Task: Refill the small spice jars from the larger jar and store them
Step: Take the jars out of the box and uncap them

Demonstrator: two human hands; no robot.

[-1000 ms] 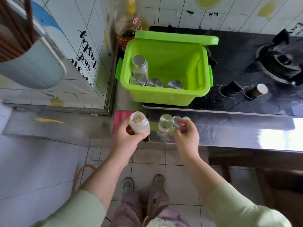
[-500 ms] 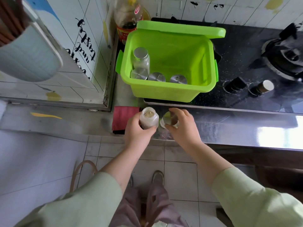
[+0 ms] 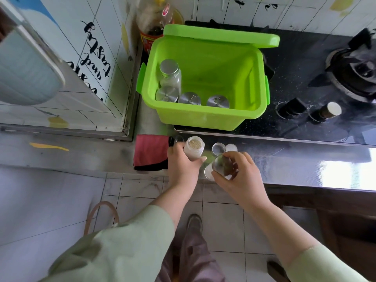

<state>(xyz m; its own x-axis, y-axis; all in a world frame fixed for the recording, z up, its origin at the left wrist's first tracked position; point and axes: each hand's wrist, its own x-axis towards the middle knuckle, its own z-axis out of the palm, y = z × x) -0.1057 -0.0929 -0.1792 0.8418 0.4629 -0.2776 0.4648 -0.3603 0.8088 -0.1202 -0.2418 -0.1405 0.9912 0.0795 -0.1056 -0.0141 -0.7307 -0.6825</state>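
Note:
My left hand (image 3: pixel 181 165) grips an open jar of beige powder (image 3: pixel 193 147), upright just above the steel counter's front edge. My right hand (image 3: pixel 242 176) holds a small clear glass jar (image 3: pixel 221 167) tilted on its side, close to the right of the powder jar. Two loose round lids (image 3: pixel 218 148) (image 3: pixel 231 147) lie on the counter behind my right hand. In the open green bin (image 3: pixel 203 121) a taller silver-lidded jar (image 3: pixel 169 76) stands at the left, with three small silver-lidded jars (image 3: pixel 189 98) in a row along the near wall.
A red cloth (image 3: pixel 150 151) lies on the counter left of my left hand. An oil bottle (image 3: pixel 154 19) stands behind the bin in the corner. The black hob has two knobs (image 3: pixel 291 107) and a burner (image 3: pixel 356 72) at right. A pale holder (image 3: pixel 24 68) hangs at left.
My right hand has closed on the small jar, lifted it off the counter and tilted it toward me. The left hand keeps hold of the powder jar.

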